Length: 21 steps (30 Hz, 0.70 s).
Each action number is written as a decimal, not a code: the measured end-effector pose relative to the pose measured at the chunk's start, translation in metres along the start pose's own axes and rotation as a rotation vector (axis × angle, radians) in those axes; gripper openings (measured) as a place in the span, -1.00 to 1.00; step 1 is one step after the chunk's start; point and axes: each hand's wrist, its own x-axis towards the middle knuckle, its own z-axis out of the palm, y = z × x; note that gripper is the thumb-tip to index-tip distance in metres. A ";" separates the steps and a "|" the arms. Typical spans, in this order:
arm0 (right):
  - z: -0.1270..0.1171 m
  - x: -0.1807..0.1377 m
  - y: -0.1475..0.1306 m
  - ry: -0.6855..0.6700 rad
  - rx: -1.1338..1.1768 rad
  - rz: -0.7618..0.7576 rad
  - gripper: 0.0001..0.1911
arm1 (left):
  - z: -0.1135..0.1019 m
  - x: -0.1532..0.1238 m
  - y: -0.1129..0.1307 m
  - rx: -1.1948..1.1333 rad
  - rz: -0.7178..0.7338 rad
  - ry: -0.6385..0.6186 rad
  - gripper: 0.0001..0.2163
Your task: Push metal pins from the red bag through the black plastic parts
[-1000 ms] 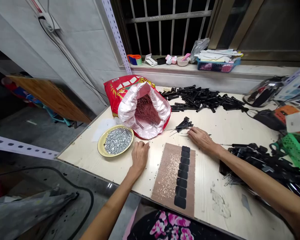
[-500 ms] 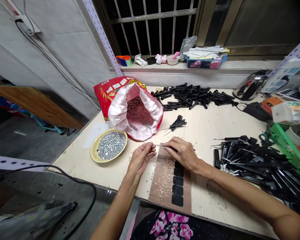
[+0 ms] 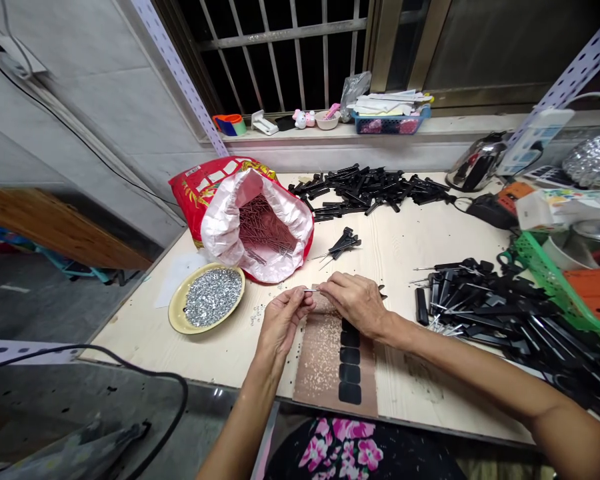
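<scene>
A thin metal rod (image 3: 311,290) runs between my two hands above a brown board (image 3: 313,380). My left hand (image 3: 285,313) pinches its left end with thumb and fingertips; anything small at that end is hidden. My right hand (image 3: 355,303) is closed around the other part, palm down, and dark tips show just past its knuckles. On the board lie a row of black square pads (image 3: 350,373) and many pale crumbs. To the left, a yellow dish (image 3: 177,319) is heaped with small silvery metal pieces (image 3: 214,297).
Behind my hands, a red bag (image 3: 193,193) lies open, full of reddish-brown thin rods (image 3: 265,230). Black plastic parts (image 3: 375,187) are piled at the back. Several black-handled pieces with metal shafts (image 3: 500,313) lie to the right, beside a green basket (image 3: 545,273). A small bunch (image 3: 344,244) lies mid-table.
The view has turned slightly right. My hands have come closer together, so less of the rod shows between them. Dark tips now show beyond my right hand.
</scene>
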 end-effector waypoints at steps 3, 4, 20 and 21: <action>0.003 -0.003 -0.003 0.032 -0.065 -0.007 -0.77 | 0.002 0.000 -0.003 0.061 0.099 0.039 -0.70; 0.004 -0.004 -0.005 0.039 -0.077 -0.007 -0.78 | 0.002 0.000 -0.003 0.082 0.128 0.046 -0.71; 0.012 -0.007 -0.005 -0.022 0.024 0.121 -0.73 | -0.005 0.002 -0.009 0.316 0.206 0.046 -0.73; 0.013 -0.007 -0.005 -0.021 0.037 0.125 -0.74 | -0.005 0.003 -0.009 0.327 0.214 0.041 -0.73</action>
